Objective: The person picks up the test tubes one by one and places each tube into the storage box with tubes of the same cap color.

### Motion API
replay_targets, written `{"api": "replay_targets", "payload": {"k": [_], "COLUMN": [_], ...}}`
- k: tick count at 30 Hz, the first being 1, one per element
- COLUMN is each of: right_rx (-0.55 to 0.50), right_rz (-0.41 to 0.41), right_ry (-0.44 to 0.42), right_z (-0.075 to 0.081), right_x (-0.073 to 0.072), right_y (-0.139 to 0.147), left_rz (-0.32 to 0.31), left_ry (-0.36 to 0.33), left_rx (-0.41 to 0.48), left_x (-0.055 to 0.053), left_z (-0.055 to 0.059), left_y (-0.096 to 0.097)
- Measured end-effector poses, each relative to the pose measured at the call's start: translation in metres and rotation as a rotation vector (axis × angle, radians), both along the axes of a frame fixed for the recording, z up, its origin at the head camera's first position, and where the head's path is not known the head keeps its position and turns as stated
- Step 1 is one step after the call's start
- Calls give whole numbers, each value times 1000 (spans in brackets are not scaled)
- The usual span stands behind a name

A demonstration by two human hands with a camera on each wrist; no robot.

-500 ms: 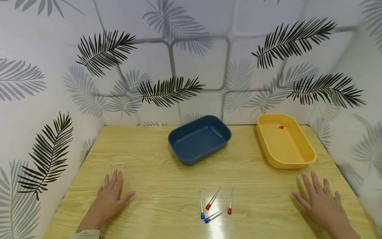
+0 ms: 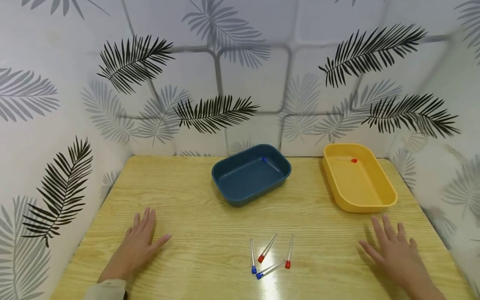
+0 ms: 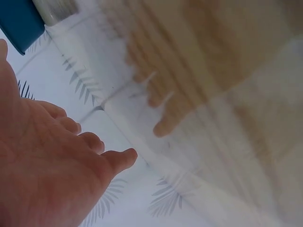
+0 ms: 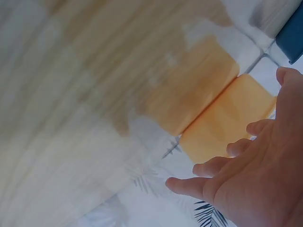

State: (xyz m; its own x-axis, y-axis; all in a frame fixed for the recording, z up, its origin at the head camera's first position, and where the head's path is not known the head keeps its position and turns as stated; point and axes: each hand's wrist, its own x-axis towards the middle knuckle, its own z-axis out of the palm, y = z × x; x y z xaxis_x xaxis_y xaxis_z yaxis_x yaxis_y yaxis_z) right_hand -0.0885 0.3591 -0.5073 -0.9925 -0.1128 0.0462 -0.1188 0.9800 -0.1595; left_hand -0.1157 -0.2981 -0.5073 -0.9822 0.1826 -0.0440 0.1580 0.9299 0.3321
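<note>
My left hand (image 2: 136, 248) is over the left side of the wooden table, fingers spread, holding nothing. On the right, my right hand (image 2: 395, 252) is likewise spread and bare, just in front of the yellow tray (image 2: 390, 199). Between the hands lie several clear capped test tubes: a blue-capped tube (image 2: 253, 256), a red-capped tube (image 2: 267, 248), another red-capped tube (image 2: 290, 251) and a slanted blue-capped tube (image 2: 270, 269). One blue-capped tube (image 2: 264, 160) lies in the dark blue tray (image 2: 240, 202). A red-capped tube (image 2: 353, 160) lies in the yellow tray.
The wooden table (image 2: 168, 191) meets a wall (image 2: 255, 75) covered in leaf-patterned sheeting at the back and both sides. Both trays stand near the table's far edge. Glare falls on the tabletop around the loose tubes.
My right hand has shifted a little to the left. The left hand has edged slightly forward. Tubes and trays lie as before.
</note>
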Motion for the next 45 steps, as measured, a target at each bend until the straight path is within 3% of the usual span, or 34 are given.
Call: {"api": "replay_targets", "payload": {"k": [14, 33, 45], "right_rx": [-7, 51, 102], "right_rz": [92, 194, 279], "right_ry": [165, 248, 337], "right_z": [4, 8, 8], "right_x": [-13, -27, -51], "right_y": [-41, -87, -111], "left_rz": [-40, -95, -158], "left_ry": [8, 8, 58], "left_rx": [36, 85, 69], "left_x": [-22, -57, -77], "left_z": [1, 6, 2], "left_y": [4, 25, 45]}}
